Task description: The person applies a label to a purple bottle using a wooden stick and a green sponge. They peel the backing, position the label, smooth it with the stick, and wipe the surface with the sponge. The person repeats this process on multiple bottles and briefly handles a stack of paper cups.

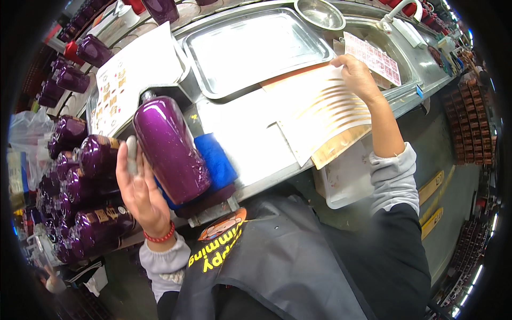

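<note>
A glossy purple glass bottle (pixel 172 150) lies on a blue cloth (pixel 216 160) at the counter's front edge. My left hand (pixel 140 184) is beside its left side, palm turned up, fingers extended, with a light covering on one finger; whether it touches the bottle is hard to tell. My right hand (pixel 354 74) is at the far corner of a stack of white sheets with gold-toned edges (pixel 332 112), its fingertips closed on that corner. Near it, a sheet of small red printed labels (pixel 374 58) lies over the sink.
Several purple bottles (pixel 102 228) are stacked at the left. A metal tray (pixel 260 48) lies behind the sheets, with a metal bowl (pixel 320 14) near the faucet (pixel 400 14). A printed decal sheet (pixel 116 92) lies at left. Below the counter is a white bin (pixel 348 180).
</note>
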`<state>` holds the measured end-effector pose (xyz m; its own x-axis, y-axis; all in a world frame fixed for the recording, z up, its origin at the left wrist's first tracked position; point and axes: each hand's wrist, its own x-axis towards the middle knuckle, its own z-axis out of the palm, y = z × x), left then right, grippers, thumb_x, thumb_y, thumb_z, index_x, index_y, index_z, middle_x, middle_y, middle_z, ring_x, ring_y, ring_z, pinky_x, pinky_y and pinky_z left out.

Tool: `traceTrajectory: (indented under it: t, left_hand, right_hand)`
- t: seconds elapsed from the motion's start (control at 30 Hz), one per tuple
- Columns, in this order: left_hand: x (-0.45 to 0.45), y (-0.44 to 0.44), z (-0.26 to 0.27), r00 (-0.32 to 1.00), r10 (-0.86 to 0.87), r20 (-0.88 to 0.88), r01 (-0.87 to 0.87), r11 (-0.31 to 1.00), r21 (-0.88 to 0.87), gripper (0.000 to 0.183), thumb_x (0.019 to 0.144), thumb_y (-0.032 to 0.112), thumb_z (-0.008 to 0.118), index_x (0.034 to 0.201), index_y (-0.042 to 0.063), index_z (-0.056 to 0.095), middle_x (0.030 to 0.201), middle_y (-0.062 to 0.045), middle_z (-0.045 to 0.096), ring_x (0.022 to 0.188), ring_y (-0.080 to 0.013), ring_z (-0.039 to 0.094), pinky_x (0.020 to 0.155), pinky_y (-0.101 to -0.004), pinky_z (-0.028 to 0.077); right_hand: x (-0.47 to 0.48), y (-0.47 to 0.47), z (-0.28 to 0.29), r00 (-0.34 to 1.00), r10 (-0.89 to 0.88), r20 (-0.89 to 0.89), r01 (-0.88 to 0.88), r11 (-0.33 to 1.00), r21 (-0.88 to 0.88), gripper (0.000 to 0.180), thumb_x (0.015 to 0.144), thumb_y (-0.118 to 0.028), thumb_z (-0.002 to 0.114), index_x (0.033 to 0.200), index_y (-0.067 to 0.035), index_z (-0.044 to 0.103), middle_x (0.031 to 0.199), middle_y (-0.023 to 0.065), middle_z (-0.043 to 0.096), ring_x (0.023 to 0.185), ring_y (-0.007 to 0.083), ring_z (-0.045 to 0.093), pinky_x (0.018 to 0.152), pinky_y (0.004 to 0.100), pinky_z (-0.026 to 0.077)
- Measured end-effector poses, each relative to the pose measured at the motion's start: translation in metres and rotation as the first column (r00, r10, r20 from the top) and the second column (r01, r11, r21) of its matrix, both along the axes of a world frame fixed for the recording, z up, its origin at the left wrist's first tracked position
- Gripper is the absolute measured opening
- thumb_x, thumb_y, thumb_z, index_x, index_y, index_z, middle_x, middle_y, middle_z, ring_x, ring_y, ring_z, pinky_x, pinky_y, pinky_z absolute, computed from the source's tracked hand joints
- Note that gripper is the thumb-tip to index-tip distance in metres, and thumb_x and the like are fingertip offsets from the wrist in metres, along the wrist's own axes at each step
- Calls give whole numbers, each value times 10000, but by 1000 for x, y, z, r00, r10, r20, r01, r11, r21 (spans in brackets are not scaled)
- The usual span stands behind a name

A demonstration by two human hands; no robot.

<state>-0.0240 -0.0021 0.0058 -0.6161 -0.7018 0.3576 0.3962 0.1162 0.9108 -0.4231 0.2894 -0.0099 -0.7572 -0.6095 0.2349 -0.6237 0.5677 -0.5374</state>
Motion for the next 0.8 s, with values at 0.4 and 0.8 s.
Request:
traceTrajectory:
  t: [0.4,0.8]
  left_hand:
    - [11,26,-21,960,170,223,-67,912,-404,757,1017,432,549,1510,-81,291,1574,-209,327,1450,-297,348,1199,-418,276]
    - [16,30,-27,939,134,315,29,886,-462,1217,803,654,737,1591,-19,100,1602,-220,269,1450,-330,336,1195,-435,253]
  right_hand:
    - [141,-84,20,727,549,412,-382,822,-422,333,951,-14,485,1272,26,566,1083,154,696,1019,229,687,891,325,542]
    - [177,-116,-29,884,467,-30,-464,868,-177,116,836,-44,630,920,-4,561,839,188,626,821,379,620,748,463,517]
